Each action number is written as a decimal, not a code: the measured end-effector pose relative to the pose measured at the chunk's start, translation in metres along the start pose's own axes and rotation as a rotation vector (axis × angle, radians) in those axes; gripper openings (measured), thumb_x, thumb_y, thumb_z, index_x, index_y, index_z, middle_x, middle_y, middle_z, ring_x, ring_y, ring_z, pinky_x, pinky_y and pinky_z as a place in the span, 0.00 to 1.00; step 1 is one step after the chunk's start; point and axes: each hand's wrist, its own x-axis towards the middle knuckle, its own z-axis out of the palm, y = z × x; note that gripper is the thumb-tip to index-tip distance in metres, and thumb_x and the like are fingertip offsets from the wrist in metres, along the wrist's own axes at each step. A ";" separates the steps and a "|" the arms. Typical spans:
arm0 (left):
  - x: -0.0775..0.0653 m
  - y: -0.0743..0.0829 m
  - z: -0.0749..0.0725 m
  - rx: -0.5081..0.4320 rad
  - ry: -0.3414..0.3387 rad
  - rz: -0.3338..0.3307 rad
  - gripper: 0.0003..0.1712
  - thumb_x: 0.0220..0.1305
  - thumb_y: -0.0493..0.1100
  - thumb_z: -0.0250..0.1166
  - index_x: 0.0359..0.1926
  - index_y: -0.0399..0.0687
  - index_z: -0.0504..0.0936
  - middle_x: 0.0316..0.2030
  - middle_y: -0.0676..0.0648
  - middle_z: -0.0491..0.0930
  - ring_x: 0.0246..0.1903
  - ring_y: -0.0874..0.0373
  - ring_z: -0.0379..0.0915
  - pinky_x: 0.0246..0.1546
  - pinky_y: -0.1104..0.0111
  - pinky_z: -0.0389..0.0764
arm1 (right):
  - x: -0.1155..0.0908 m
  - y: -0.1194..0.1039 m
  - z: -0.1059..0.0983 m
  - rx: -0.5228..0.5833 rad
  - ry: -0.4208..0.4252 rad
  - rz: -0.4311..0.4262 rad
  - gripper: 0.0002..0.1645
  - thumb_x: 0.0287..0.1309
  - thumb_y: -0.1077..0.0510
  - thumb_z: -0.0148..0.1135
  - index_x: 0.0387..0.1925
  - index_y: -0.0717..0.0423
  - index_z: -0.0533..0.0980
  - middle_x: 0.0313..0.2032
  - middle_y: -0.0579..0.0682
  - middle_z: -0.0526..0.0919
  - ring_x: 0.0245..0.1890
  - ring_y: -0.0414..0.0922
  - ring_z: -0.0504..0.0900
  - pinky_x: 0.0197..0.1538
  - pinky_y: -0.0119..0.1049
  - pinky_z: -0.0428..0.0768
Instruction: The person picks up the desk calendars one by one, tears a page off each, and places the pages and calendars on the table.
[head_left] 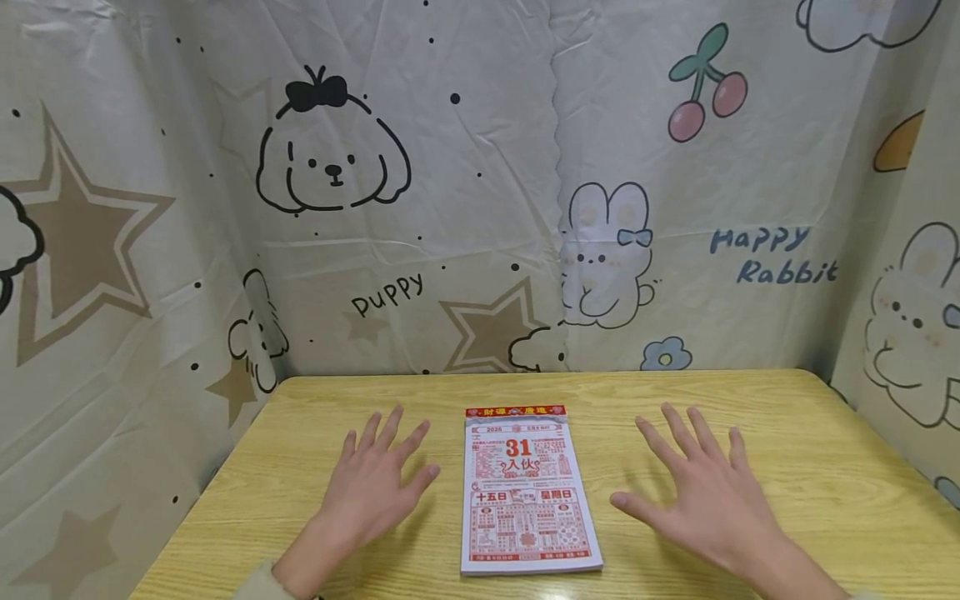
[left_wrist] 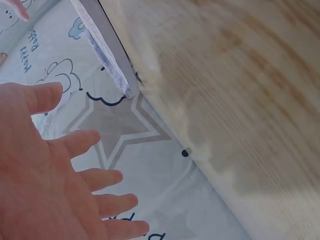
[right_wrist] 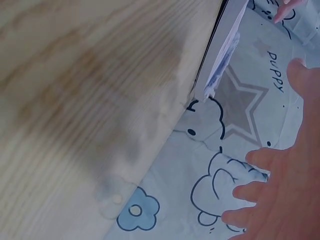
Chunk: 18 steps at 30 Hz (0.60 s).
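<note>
A tear-off calendar pad lies face up on the wooden table, its red header strip toward the far edge and a large red 31 printed on the top sheet. To its left, my left hand is spread with the fingers apart, holding nothing. My right hand is spread in the same way on the other side of the pad, also holding nothing. Both wrist views catch the pad's side edge: the calendar pad in the left one, and the same pad in the right one, apart from the fingers.
The light wooden table reaches back to a hanging cloth printed with cartoon animals, stars and cherries. More of this cloth closes off the left and right sides.
</note>
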 end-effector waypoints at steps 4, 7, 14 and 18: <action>0.000 0.001 0.000 0.002 -0.001 -0.002 0.37 0.76 0.66 0.58 0.78 0.57 0.71 0.80 0.37 0.56 0.78 0.31 0.48 0.72 0.29 0.53 | -0.002 -0.005 0.000 0.007 -0.006 -0.013 0.64 0.55 0.13 0.56 0.80 0.48 0.65 0.79 0.65 0.58 0.79 0.70 0.49 0.72 0.80 0.40; 0.000 0.001 0.000 0.003 0.006 0.001 0.37 0.75 0.65 0.59 0.77 0.57 0.72 0.80 0.36 0.57 0.78 0.31 0.48 0.72 0.29 0.53 | -0.002 -0.009 0.000 0.019 -0.014 -0.021 0.64 0.54 0.13 0.56 0.80 0.48 0.65 0.79 0.65 0.58 0.78 0.70 0.50 0.72 0.80 0.43; 0.003 0.003 0.003 -0.100 0.007 0.001 0.34 0.73 0.61 0.65 0.72 0.49 0.78 0.79 0.35 0.58 0.76 0.29 0.52 0.71 0.31 0.59 | -0.003 -0.020 0.002 0.049 -0.039 -0.050 0.63 0.54 0.13 0.58 0.79 0.47 0.67 0.78 0.64 0.60 0.76 0.71 0.57 0.70 0.79 0.51; 0.005 0.006 0.004 -0.203 0.001 -0.018 0.33 0.71 0.56 0.69 0.69 0.45 0.80 0.77 0.34 0.61 0.74 0.29 0.56 0.70 0.34 0.64 | -0.004 -0.027 0.006 0.063 -0.024 -0.083 0.63 0.54 0.12 0.56 0.79 0.47 0.67 0.79 0.62 0.61 0.75 0.69 0.59 0.71 0.78 0.55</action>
